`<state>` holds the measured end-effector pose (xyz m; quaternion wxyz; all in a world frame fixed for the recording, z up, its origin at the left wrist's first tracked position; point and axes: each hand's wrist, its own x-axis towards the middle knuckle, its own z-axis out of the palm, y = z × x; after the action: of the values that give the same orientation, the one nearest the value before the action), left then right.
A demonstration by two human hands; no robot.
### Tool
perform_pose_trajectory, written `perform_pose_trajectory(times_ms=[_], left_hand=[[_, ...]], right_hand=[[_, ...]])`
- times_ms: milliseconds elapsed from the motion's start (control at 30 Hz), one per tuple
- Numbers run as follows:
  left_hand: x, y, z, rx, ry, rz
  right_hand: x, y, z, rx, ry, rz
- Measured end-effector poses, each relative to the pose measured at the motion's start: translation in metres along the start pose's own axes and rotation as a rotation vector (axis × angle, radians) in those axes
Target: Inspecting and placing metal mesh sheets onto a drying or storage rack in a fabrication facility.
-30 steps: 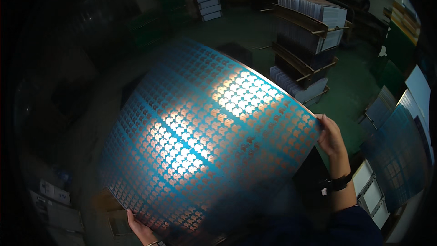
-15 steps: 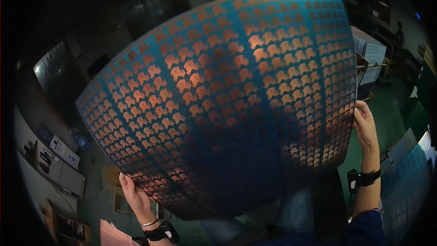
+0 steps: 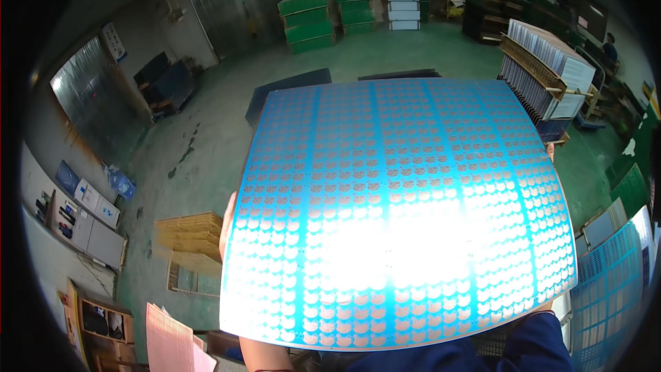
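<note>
At the L edge of the blue panel, w/ rows of small repeated shapes, the L hand is seen; at its upper R edge, just a bit of the R hand. The panel is held up btwn both, above the green floor, its lower half washed out by glare. Fingers are mostly hidden behind the gripped edges; whether spread or together can't be told. Off its upper R corner, a rack of boards is seen; off its lower L corner, pink sheets
</note>
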<state>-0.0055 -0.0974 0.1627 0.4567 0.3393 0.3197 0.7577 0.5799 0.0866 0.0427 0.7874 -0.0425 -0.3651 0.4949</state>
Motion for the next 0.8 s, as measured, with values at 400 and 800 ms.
perform_pose_trajectory(times_ms=[400, 800], left_hand=[[-0.019, -0.045, -0.035, 0.052, 0.05, -0.325], [-0.02, -0.052, 0.004, -0.113, 0.082, -0.134]], right_hand=[[-0.082, -0.018, -0.007, -0.056, 0.21, 0.285], [-0.069, -0.027, 0.029, 0.274, 0.016, 0.464]])
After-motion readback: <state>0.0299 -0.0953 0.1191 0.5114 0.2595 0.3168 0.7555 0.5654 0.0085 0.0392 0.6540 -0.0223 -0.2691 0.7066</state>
